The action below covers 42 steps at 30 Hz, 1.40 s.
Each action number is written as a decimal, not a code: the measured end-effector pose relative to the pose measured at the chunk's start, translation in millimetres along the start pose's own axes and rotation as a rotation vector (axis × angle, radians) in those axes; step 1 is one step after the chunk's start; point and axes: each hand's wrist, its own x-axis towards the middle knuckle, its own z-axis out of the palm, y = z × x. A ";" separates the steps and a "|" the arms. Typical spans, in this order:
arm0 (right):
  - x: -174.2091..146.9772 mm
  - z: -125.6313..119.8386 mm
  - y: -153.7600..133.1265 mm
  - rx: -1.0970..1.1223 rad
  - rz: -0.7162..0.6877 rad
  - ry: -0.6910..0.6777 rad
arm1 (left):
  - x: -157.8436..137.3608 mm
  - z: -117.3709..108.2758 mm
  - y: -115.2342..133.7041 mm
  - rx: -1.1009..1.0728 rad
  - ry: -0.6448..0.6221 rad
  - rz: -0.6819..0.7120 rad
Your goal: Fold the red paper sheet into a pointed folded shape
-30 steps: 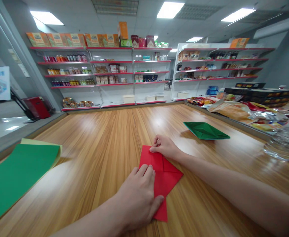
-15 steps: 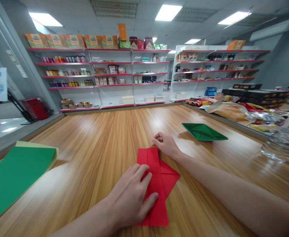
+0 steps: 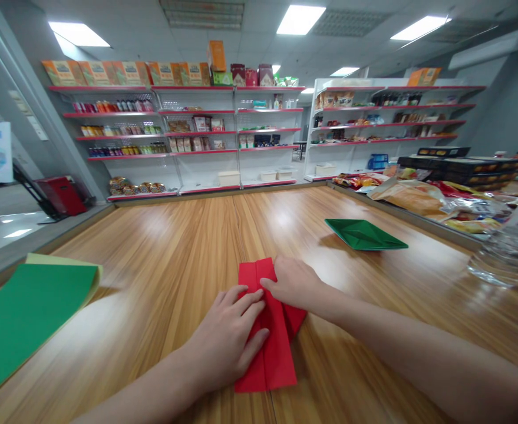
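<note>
A folded red paper [image 3: 278, 362] lies on the wooden table in front of me, with a lengthwise crease and a darker flap sticking out on its right. My left hand [image 3: 227, 338] rests across its left side, fingers spread and pressing down. At the upper right edge, my right hand [image 3: 297, 284] grips the paper, thumb on top; its other fingers are hidden behind the edge. Beyond it on the right sits a folded green paper piece [image 3: 365, 234].
Green sheets [image 3: 29, 321] with a pale sheet beneath lie at the left. To the right stands a clear plastic bottle [image 3: 504, 253]. Snack packets [image 3: 418, 200] and stacked black boxes [image 3: 457, 171] lie past the right rim. Stocked shelves [image 3: 201, 152] line the back.
My right hand has come down and closer onto the red paper's upper right edge. The paper has shifted slightly left and away, and less of its right flap shows.
</note>
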 end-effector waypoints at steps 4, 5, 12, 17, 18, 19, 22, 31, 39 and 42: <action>9.6 -5.9 11.2 0.359 -0.021 -0.171 | -2.2 10.6 -5.8 -0.133 0.096 -0.011; 12.3 -5.8 12.9 0.503 -0.055 -0.191 | -1.4 14.7 -9.0 -0.211 0.176 -0.061; 12.2 3.7 -0.8 1.200 -0.209 -0.103 | 13.6 15.5 -33.2 -1.373 0.425 -0.592; 3.5 5.7 -10.7 1.227 -0.227 -0.019 | 11.7 2.0 -35.7 -1.605 0.163 -0.600; 2.4 5.5 -11.6 1.218 -0.211 -0.003 | 10.9 1.0 -35.9 -1.608 0.136 -0.599; 1.6 5.4 -12.4 1.204 -0.193 0.012 | 10.2 0.4 -36.0 -1.610 0.105 -0.594; 0.6 5.3 -13.9 1.167 -0.140 0.041 | 9.6 -1.5 -35.2 -1.617 0.053 -0.575; 11.3 10.7 -3.5 1.164 -0.027 0.066 | 15.0 -1.4 -24.1 -1.529 0.099 -0.687; 22.9 13.3 7.4 1.188 0.015 0.126 | 15.2 -1.6 -21.0 -1.461 0.049 -0.727; 30.1 10.8 16.7 1.249 0.107 0.172 | 15.1 -2.8 -17.1 -1.402 0.003 -0.739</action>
